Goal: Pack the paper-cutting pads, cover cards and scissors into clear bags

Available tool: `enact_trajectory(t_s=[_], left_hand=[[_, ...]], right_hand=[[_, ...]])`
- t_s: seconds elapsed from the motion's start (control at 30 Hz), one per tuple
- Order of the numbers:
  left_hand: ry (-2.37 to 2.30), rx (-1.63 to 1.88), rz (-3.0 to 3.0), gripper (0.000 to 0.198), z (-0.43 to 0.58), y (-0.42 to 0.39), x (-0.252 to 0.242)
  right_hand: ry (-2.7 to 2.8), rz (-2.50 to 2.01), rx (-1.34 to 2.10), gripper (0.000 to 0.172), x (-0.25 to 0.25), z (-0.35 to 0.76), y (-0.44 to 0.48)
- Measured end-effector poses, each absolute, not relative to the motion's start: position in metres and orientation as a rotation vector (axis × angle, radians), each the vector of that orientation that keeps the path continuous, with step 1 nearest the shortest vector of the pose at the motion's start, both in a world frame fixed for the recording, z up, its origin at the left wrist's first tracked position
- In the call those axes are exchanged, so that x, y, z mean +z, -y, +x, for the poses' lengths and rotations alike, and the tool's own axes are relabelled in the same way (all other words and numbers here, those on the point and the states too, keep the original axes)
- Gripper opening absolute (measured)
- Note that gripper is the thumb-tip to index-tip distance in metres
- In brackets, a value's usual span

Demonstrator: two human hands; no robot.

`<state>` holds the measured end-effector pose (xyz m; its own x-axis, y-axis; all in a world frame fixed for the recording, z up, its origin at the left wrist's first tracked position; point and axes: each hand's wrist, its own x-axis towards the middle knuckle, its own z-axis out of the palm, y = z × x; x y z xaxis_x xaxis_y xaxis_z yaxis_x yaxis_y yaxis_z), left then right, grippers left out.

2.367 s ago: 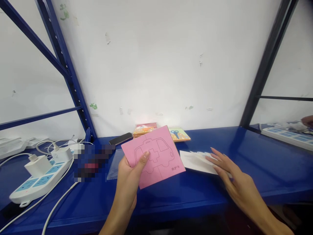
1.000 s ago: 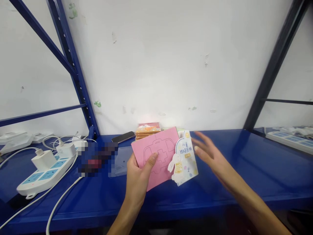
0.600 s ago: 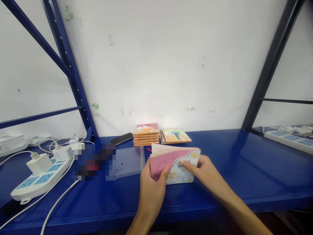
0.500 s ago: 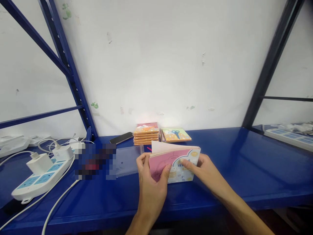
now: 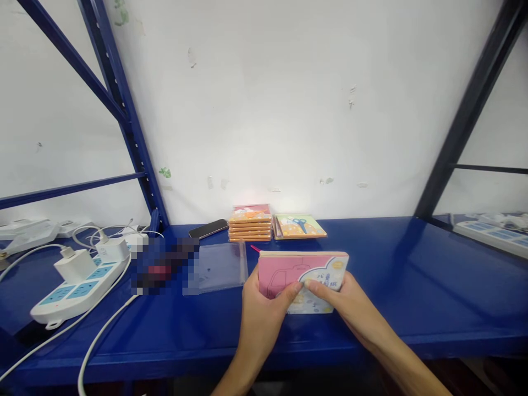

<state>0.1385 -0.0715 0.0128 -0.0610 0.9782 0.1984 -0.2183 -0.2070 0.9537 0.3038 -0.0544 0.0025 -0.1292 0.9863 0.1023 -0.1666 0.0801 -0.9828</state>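
Upright above the front part of the blue table is a pink and white booklet (image 5: 284, 270) with a car outline and printed characters on its cover. My left hand (image 5: 266, 305) grips its left side, thumb across the front. My right hand (image 5: 350, 302) holds the right side in the same way, and the two thumbs nearly meet mid-cover. The fingers behind the booklet are hidden. Its pages are pressed together along the top edge. Just behind it a thin pink stick-like thing (image 5: 255, 248) pokes out; the rest of it is hidden.
A clear plastic sleeve (image 5: 223, 267) lies left of the booklet. Behind stand a stack of wrapped booklets (image 5: 249, 224) and a lower pile with scissors pictured on top (image 5: 300, 226). A phone (image 5: 208, 228) lies nearby. At left is a power strip (image 5: 82, 289) with plugs and cables.
A loose page that stuck up at the booklet's top left is now level with the others. My left hand has slid lower, its thumb moving right across the cover.
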Motion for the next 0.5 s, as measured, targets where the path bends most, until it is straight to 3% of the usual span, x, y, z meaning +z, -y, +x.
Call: enact_trajectory(t_s=[0.23, 0.37, 0.5], left_hand=[[-1.054, 1.526, 1.116, 0.038, 0.135, 0.07, 0.017], [-1.238, 1.749, 1.128, 0.036, 0.106, 0.074, 0.046], [-1.432, 2.037, 1.137, 0.048, 0.051, 0.081, 0.069]], right_hand=[[1.345, -0.999, 1.282, 0.064, 0.005, 0.304, 0.048], [1.459, -0.822, 1.106, 0.071, 0.024, 0.3, 0.021], [1.798, -1.032, 0.956, 0.07, 0.042, 0.271, -0.007]])
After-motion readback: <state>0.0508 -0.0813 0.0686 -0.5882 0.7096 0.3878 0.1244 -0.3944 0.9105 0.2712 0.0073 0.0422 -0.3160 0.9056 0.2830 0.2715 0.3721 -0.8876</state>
